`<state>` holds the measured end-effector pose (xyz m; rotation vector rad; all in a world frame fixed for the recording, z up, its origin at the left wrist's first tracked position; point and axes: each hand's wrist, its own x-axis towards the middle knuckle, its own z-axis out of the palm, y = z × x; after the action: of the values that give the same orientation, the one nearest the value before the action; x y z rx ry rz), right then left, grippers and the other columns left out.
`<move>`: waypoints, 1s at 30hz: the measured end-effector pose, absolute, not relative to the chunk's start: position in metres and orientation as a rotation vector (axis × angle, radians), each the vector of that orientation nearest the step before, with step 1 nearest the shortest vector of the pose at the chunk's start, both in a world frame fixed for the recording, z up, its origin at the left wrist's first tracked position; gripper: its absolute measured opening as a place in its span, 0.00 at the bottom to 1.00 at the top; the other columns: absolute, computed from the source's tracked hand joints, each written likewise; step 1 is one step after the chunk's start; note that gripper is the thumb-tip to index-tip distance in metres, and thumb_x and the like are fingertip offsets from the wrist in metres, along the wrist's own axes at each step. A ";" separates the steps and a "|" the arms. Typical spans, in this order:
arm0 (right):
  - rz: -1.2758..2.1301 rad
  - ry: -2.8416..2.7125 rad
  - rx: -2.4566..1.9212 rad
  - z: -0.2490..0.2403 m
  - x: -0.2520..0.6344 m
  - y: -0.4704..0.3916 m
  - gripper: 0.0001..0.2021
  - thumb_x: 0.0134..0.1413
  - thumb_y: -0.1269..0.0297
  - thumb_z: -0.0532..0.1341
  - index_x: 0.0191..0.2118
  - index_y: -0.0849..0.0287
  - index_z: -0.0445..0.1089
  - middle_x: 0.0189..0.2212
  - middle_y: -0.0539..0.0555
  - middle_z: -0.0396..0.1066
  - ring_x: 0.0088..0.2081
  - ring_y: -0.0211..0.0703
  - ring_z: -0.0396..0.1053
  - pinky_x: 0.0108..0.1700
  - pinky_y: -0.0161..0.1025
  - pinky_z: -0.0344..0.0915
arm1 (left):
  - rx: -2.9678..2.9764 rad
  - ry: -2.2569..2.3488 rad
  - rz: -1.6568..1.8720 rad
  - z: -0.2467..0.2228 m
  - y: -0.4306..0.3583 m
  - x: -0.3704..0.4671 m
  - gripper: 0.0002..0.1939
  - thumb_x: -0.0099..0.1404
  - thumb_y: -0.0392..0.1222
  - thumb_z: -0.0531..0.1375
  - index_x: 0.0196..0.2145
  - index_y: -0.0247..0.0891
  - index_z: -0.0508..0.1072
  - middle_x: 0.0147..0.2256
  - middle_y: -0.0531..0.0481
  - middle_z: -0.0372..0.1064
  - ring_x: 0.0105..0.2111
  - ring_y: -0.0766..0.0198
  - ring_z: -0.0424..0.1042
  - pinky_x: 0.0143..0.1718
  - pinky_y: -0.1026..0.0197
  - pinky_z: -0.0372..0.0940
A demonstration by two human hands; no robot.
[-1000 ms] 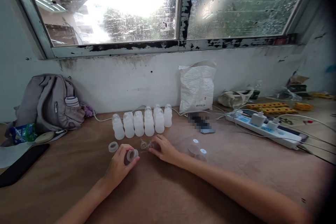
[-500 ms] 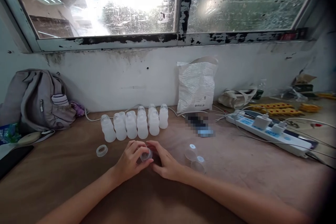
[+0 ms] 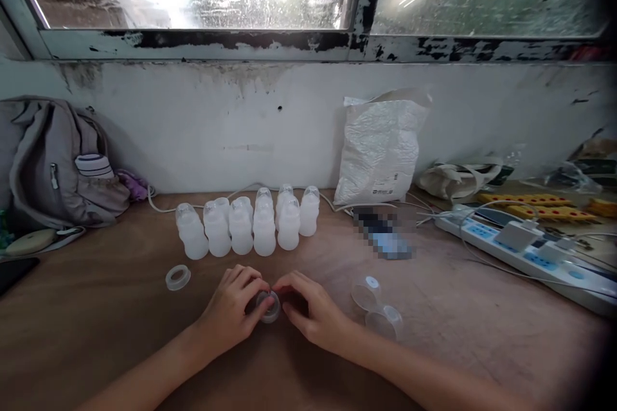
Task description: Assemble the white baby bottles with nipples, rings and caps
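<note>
My left hand [image 3: 234,306] has its fingers and thumb around the left side of a small translucent ring [image 3: 270,308], low over the table. Just right of the ring is my right hand [image 3: 315,309], its fingers curved and its thumb apart, with nothing visible between them. Another translucent ring [image 3: 178,277] lies to the left. Several frosted white bottles [image 3: 264,228] stand in a group behind my hands, some with clear domed tops. To the right lie two clear caps, one [image 3: 365,295] behind the other [image 3: 383,322].
A white padded bag [image 3: 380,151] leans on the wall behind a blurred phone-like object [image 3: 385,237]. A power strip [image 3: 525,253] with cables lies at the right. At the left sits a grey backpack [image 3: 62,160], and a dark flat object [image 3: 14,275] lies below it.
The view has shifted, tilting down and closer. My right fingers have parted a little from the ring, while my left hand stays on it.
</note>
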<state>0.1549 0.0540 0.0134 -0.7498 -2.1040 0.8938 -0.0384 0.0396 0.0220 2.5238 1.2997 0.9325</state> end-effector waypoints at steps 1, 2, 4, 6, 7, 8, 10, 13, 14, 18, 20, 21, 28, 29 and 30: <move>0.864 -2.147 -0.721 0.015 0.155 0.053 0.18 0.44 0.81 0.53 0.42 0.58 0.62 0.37 0.54 0.65 0.39 0.40 0.65 0.41 0.38 0.64 | 2.434 1.305 0.957 0.022 0.040 -0.037 0.07 0.62 0.42 0.53 0.32 0.39 0.69 0.33 0.48 0.67 0.36 0.59 0.64 0.39 0.56 0.59; 0.841 -2.176 -0.696 0.016 0.155 0.051 0.18 0.45 0.80 0.53 0.43 0.58 0.61 0.38 0.55 0.65 0.40 0.41 0.64 0.42 0.38 0.63 | 2.303 1.314 0.987 0.022 0.039 -0.035 0.08 0.63 0.43 0.52 0.31 0.39 0.69 0.31 0.49 0.68 0.34 0.60 0.65 0.37 0.58 0.60; 0.825 -2.195 -0.662 0.019 0.155 0.049 0.19 0.47 0.78 0.55 0.46 0.58 0.60 0.40 0.56 0.65 0.41 0.42 0.64 0.43 0.38 0.63 | 1.963 1.305 1.030 0.022 0.037 -0.030 0.11 0.63 0.46 0.52 0.29 0.38 0.68 0.27 0.51 0.67 0.29 0.63 0.66 0.32 0.62 0.61; 0.885 -2.165 -0.669 0.020 0.155 0.047 0.15 0.50 0.74 0.56 0.45 0.57 0.61 0.38 0.55 0.66 0.39 0.40 0.65 0.41 0.37 0.63 | 1.668 1.239 1.021 0.021 0.034 -0.025 0.13 0.62 0.49 0.52 0.28 0.37 0.67 0.25 0.53 0.66 0.25 0.67 0.65 0.27 0.65 0.61; 0.951 -2.128 -0.687 0.020 0.155 0.047 0.12 0.52 0.71 0.56 0.44 0.58 0.61 0.37 0.54 0.67 0.37 0.39 0.66 0.39 0.36 0.64 | 1.563 1.200 1.023 0.021 0.032 -0.022 0.14 0.62 0.50 0.52 0.29 0.36 0.67 0.25 0.53 0.65 0.24 0.68 0.65 0.25 0.66 0.61; 1.024 -2.074 -0.715 0.020 0.155 0.048 0.09 0.53 0.69 0.55 0.42 0.58 0.62 0.34 0.53 0.68 0.34 0.38 0.67 0.37 0.35 0.65 | 1.479 1.172 1.033 0.020 0.030 -0.021 0.14 0.62 0.51 0.52 0.31 0.36 0.67 0.25 0.53 0.66 0.23 0.68 0.65 0.24 0.66 0.61; 1.151 -1.946 -0.795 0.018 0.154 0.049 0.07 0.54 0.65 0.55 0.39 0.58 0.62 0.31 0.52 0.68 0.30 0.36 0.67 0.32 0.33 0.66 | 1.369 1.146 1.049 0.020 0.028 -0.019 0.16 0.62 0.52 0.50 0.38 0.37 0.65 0.25 0.52 0.67 0.23 0.67 0.67 0.23 0.66 0.62; 1.221 -1.815 -0.888 0.016 0.152 0.050 0.11 0.53 0.60 0.57 0.40 0.58 0.61 0.26 0.49 0.66 0.24 0.34 0.64 0.26 0.32 0.65 | 1.407 1.126 1.031 0.021 0.026 -0.020 0.15 0.61 0.50 0.53 0.41 0.37 0.64 0.28 0.48 0.71 0.27 0.63 0.70 0.23 0.66 0.63; 1.232 -1.809 -0.892 0.016 0.152 0.050 0.12 0.53 0.60 0.57 0.42 0.58 0.60 0.26 0.49 0.65 0.23 0.34 0.64 0.24 0.32 0.65 | 1.459 1.129 1.017 0.021 0.026 -0.020 0.14 0.60 0.48 0.55 0.40 0.37 0.65 0.29 0.48 0.71 0.28 0.63 0.71 0.24 0.66 0.63; 1.230 -1.861 -0.877 0.018 0.153 0.048 0.12 0.54 0.61 0.56 0.43 0.60 0.62 0.26 0.50 0.66 0.24 0.35 0.65 0.26 0.33 0.66 | 1.522 1.191 1.006 0.019 0.027 -0.020 0.12 0.59 0.45 0.56 0.39 0.37 0.68 0.31 0.48 0.72 0.28 0.63 0.71 0.22 0.66 0.63; 1.228 -1.835 -0.901 0.017 0.153 0.048 0.12 0.54 0.63 0.55 0.44 0.60 0.63 0.27 0.51 0.66 0.26 0.36 0.66 0.27 0.34 0.66 | 1.517 1.209 1.007 0.019 0.027 -0.019 0.12 0.59 0.44 0.56 0.39 0.37 0.68 0.32 0.47 0.72 0.29 0.62 0.71 0.22 0.66 0.64; 1.232 -1.821 -0.913 0.017 0.153 0.048 0.12 0.53 0.63 0.55 0.44 0.60 0.63 0.27 0.51 0.67 0.26 0.36 0.66 0.27 0.34 0.66 | 1.530 1.218 1.005 0.019 0.027 -0.018 0.12 0.59 0.44 0.56 0.39 0.37 0.69 0.32 0.47 0.72 0.29 0.62 0.71 0.22 0.66 0.64; 1.128 -1.910 -0.962 0.014 0.149 0.044 0.09 0.53 0.68 0.53 0.40 0.59 0.66 0.26 0.50 0.67 0.26 0.35 0.64 0.27 0.32 0.62 | 1.716 1.335 0.924 0.025 0.023 -0.016 0.09 0.60 0.45 0.53 0.31 0.37 0.68 0.24 0.53 0.67 0.15 0.71 0.61 0.17 0.68 0.57; 1.113 -1.918 -0.966 0.016 0.149 0.042 0.09 0.53 0.68 0.53 0.39 0.59 0.66 0.25 0.50 0.66 0.25 0.35 0.63 0.26 0.32 0.61 | 1.743 1.347 0.925 0.026 0.022 -0.016 0.09 0.60 0.45 0.53 0.31 0.37 0.67 0.24 0.53 0.67 0.15 0.71 0.60 0.17 0.68 0.57; 1.098 -1.922 -0.973 0.017 0.149 0.041 0.08 0.53 0.67 0.54 0.38 0.60 0.66 0.24 0.49 0.66 0.24 0.34 0.61 0.25 0.32 0.60 | 1.768 1.352 0.924 0.027 0.021 -0.016 0.09 0.60 0.45 0.53 0.30 0.37 0.67 0.23 0.53 0.66 0.15 0.71 0.60 0.17 0.68 0.56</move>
<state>0.1487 0.0406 0.0173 -0.9726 -1.9215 1.0978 -0.0155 0.0209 0.0270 1.7678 1.3524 0.9237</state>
